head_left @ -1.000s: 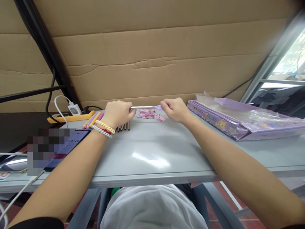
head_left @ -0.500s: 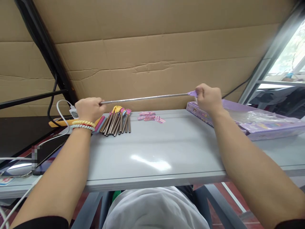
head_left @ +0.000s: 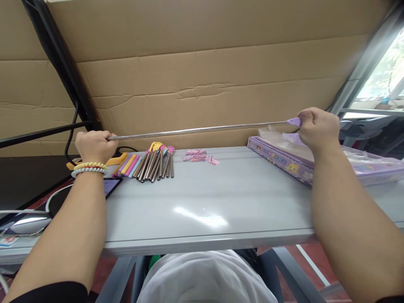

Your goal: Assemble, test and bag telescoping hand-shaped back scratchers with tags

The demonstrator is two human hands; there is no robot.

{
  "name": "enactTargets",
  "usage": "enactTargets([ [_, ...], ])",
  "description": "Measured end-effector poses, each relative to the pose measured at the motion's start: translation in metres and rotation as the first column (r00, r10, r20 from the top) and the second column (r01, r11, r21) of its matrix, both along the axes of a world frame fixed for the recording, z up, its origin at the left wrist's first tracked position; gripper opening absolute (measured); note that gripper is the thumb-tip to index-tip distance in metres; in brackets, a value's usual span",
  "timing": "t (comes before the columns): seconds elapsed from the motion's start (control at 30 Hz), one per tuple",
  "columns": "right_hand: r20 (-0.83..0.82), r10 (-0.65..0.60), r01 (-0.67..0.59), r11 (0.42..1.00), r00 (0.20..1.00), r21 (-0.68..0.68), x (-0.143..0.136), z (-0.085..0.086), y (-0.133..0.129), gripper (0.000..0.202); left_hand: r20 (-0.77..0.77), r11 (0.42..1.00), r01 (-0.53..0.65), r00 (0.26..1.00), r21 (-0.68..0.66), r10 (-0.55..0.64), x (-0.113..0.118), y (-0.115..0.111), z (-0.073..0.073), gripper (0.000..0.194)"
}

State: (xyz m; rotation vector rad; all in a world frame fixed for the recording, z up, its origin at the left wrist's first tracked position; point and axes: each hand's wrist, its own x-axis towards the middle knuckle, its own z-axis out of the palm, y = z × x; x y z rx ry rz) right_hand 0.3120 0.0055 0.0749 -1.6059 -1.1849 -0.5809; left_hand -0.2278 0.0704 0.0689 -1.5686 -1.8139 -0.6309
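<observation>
A telescopic back scratcher (head_left: pixel 195 131) is stretched out level above the table, its thin metal rod spanning from one hand to the other. My left hand (head_left: pixel 96 145), wearing beaded bracelets, is closed round the thicker tube end. My right hand (head_left: pixel 319 126) grips the purple head, which my fingers mostly hide. Below and between them lies a pile of shortened back scratchers (head_left: pixel 154 164) with yellow, pink and blue hand-shaped heads. Coloured handle sleeves (head_left: pixel 129 164) sit just left of that pile, and small pink labels (head_left: pixel 198 155) are scattered to its right.
A purple printed box (head_left: pixel 280 162) with clear plastic wrap stands at the right, partly behind my right forearm. Near my left forearm are a phone (head_left: pixel 112 185), white cables and a yellow object. Cardboard (head_left: pixel 202 71) backs the grey table (head_left: pixel 205 198).
My hands have moved farther apart, the right one going clearly to the right and the left one to the left. The back scratcher's rod is now longer.
</observation>
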Motion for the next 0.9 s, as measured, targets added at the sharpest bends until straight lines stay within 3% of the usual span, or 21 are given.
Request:
enactTargets([
  [0.27, -0.059, 0.026, -0.021, 0.996, 0.998, 0.082, -0.008, -0.003, 0.005, 0.021, -0.029, 1.000, -0.016, 0.999, -0.001, 0.016, 0.001, 0.006, -0.003, 0.046],
  [0.47, -0.187, 0.110, -0.135, 0.983, 0.976, -0.124, -0.007, -0.010, 0.015, 0.021, 0.022, 0.998, -0.060, 0.998, 0.000, 0.060, 0.004, 0.006, -0.005, 0.047],
  [0.63, -0.358, 0.132, -0.142, 0.990, 0.924, -0.001, -0.014, -0.009, 0.015, 0.015, 0.075, 0.996, -0.092, 0.993, 0.006, 0.091, 0.011, 0.007, -0.005, 0.047],
  [0.7, -0.468, 0.174, -0.166, 0.984, 0.867, 0.058, -0.017, -0.007, 0.014, 0.015, 0.073, 0.996, -0.085, 0.994, -0.020, 0.086, 0.014, 0.007, -0.003, 0.046],
  [0.83, -0.696, 0.403, -0.324, 0.912, 0.594, 0.252, -0.016, -0.005, 0.013, 0.018, 0.064, 0.993, -0.038, 0.997, -0.114, 0.045, 0.026, 0.002, 0.003, 0.045],
  [0.9, -0.722, 0.461, -0.324, 0.885, 0.516, 0.334, -0.014, -0.004, 0.013, 0.017, 0.072, 0.987, -0.010, 0.997, -0.160, 0.022, 0.032, -0.001, 0.005, 0.045],
])
